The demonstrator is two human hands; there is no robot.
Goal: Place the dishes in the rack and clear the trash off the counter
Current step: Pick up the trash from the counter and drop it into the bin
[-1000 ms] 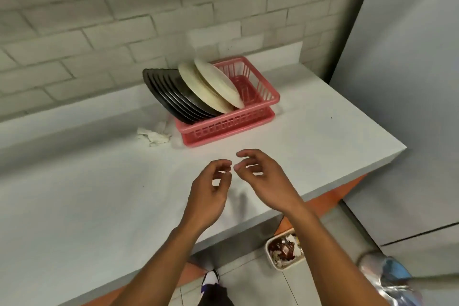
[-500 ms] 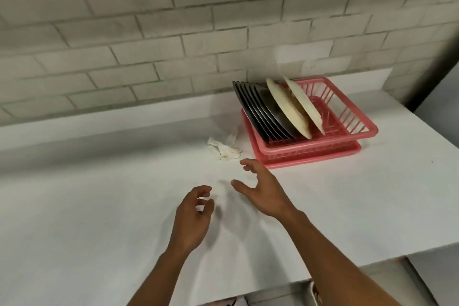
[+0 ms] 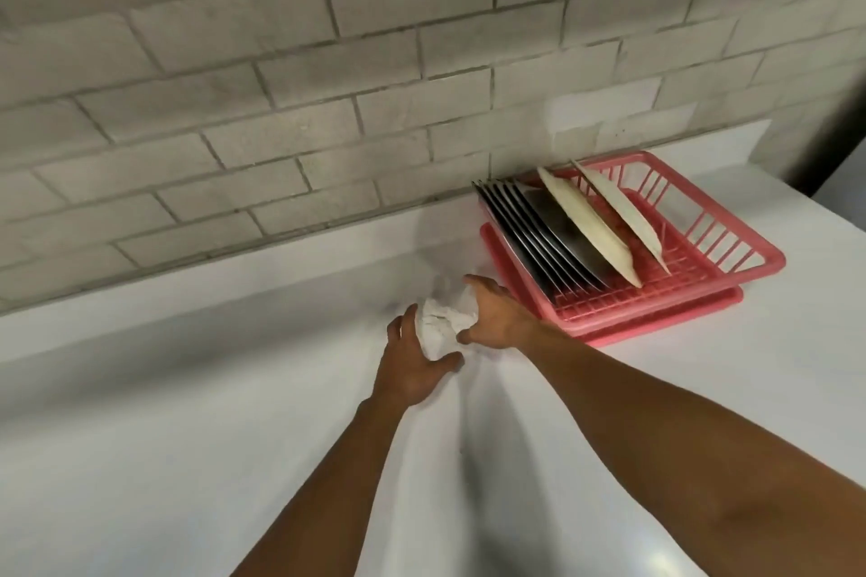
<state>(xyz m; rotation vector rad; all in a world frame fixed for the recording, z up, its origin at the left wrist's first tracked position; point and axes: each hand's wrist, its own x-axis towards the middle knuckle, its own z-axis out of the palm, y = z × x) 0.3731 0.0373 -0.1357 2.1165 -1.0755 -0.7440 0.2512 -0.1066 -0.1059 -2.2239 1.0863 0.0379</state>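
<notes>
Crumpled white paper wad (image 3: 443, 322) lies on the white counter (image 3: 187, 389) beside the pink plastic dish rack (image 3: 768, 259), its dark and cream plates (image 3: 553, 239) already racked; left hand (image 3: 412, 370) and right hand (image 3: 499, 319), fingers spread, gripping nothing yet, flank it, apparently to scoop it up.

Left forearm (image 3: 328, 473) bare, right forearm (image 3: 656, 426) bare, left grip (image 3: 412, 365) and right grip (image 3: 499, 319) bare too.
</notes>
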